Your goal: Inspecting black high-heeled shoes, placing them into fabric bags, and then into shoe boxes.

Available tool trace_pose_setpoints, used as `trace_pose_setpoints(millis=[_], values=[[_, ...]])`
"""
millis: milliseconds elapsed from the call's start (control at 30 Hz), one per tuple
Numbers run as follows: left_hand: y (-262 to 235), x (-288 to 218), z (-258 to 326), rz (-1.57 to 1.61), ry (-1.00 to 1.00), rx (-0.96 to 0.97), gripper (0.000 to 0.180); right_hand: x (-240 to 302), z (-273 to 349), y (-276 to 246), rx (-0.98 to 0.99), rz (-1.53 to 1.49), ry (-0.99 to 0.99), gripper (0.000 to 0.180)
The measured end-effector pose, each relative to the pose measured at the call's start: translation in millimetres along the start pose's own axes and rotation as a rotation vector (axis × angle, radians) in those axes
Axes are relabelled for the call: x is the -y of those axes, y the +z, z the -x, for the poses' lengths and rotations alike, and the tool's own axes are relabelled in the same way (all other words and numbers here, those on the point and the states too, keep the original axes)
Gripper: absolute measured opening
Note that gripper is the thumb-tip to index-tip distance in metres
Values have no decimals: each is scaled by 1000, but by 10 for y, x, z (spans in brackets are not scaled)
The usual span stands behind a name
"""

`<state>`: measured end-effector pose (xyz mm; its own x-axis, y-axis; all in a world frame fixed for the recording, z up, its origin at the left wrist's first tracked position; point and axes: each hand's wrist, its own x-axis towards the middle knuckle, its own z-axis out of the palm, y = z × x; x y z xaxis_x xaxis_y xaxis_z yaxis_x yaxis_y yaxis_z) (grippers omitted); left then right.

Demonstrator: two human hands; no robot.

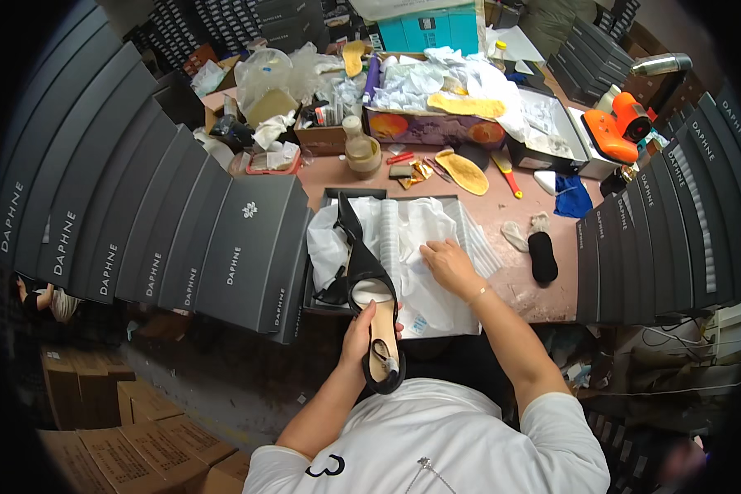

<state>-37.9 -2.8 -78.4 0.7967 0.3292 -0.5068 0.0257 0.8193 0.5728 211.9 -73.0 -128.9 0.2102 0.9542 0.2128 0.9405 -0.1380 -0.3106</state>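
Note:
My left hand [362, 333] grips a black high-heeled shoe [375, 317] with a cream insole, held toe toward me and heel over the box. An open dark shoe box [337, 195] sits on the table edge in front of me, lined with white tissue paper [403, 239]. My right hand [446, 262] lies flat on that paper inside the box, fingers spread, holding nothing.
Rows of dark grey shoe boxes [247, 247] stand stacked at left and at right [659, 239]. Yellow insoles [463, 171], a jar [361, 152], an orange tool [613, 132], a blue cloth [572, 198] and a cluttered carton [436, 123] fill the pink table. Brown cartons [123, 449] sit on the floor.

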Motion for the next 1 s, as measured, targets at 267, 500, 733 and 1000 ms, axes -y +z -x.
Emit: trace_pose_setpoints(millis=[267,500,733,1000], values=[[552,-34,185,79,197,-159,70,1252,293,-559,-278,-385,-180,26],[350,308,196,34,158,-215,51,1367,-35,-446,-65,-312,4,86],[69,-56,78,112,-1,-96,65,391,41,-342,101,123,170,56],[234,-58,89,126,144,15,63,1288,191,-668,-194,-642,-99,38]])
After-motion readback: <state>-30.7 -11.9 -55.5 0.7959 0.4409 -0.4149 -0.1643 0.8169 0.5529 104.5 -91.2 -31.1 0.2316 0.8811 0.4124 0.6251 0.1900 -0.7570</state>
